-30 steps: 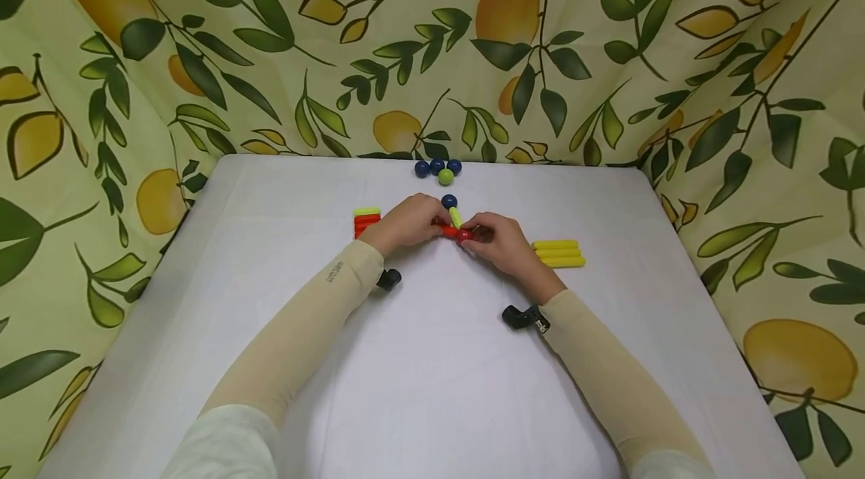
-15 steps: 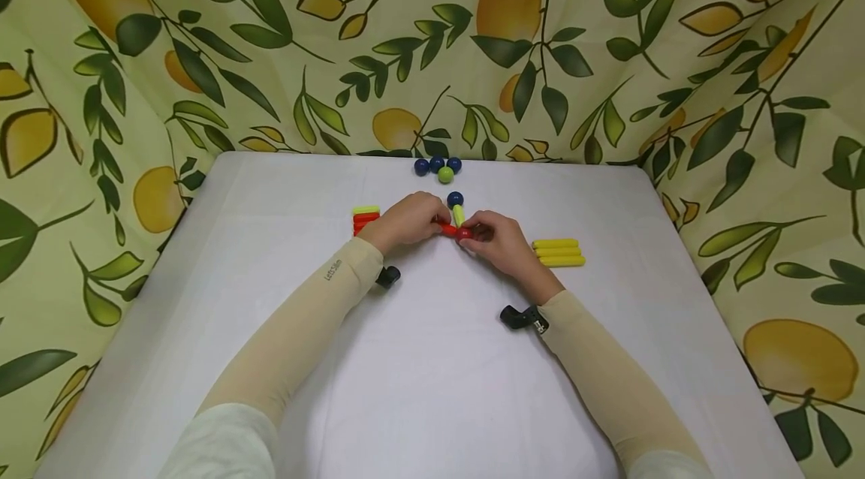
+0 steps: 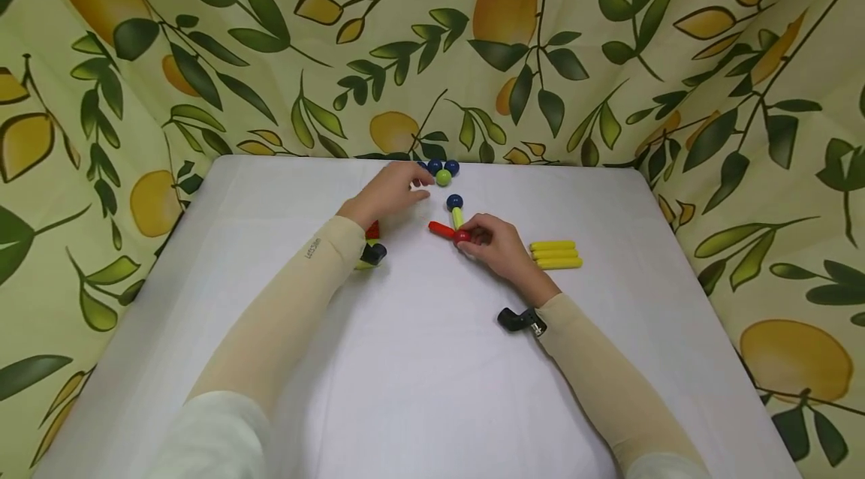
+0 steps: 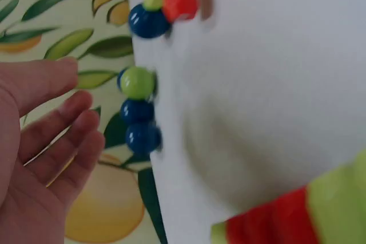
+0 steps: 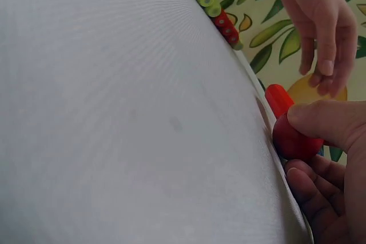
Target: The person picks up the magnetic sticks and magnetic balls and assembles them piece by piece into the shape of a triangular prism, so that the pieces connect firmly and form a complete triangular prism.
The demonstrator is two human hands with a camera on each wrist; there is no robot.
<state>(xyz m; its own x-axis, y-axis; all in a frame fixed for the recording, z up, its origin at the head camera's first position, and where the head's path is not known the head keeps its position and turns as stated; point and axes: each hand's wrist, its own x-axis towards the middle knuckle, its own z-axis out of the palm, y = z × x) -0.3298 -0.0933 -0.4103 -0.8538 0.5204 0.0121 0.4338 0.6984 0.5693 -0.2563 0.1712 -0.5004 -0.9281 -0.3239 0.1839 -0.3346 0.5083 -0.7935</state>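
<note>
My right hand [image 3: 496, 242] pinches a red ball [image 5: 294, 138] between thumb and fingers. From that ball a red stick [image 3: 441, 229] juts to the left, and a light green stick [image 3: 457, 218] runs back to a dark blue ball [image 3: 455, 202]. My left hand [image 3: 392, 190] is in the air with nothing in it, fingers loosely bent. It is near a green ball [image 3: 442, 178] and several dark blue balls [image 3: 452, 167] at the table's back edge, and it partly covers one of them.
Several yellow sticks [image 3: 556, 254] lie side by side to the right of the right hand. A row of red sticks [image 4: 274, 218] and light green sticks [image 4: 337, 198] lies at left, partly hidden under the left wrist. A leaf-patterned curtain [image 3: 419, 51] hangs behind the white table [image 3: 432, 389].
The left hand has let go of the red stick and moved back and left toward the loose balls. The right hand stays on the red ball.
</note>
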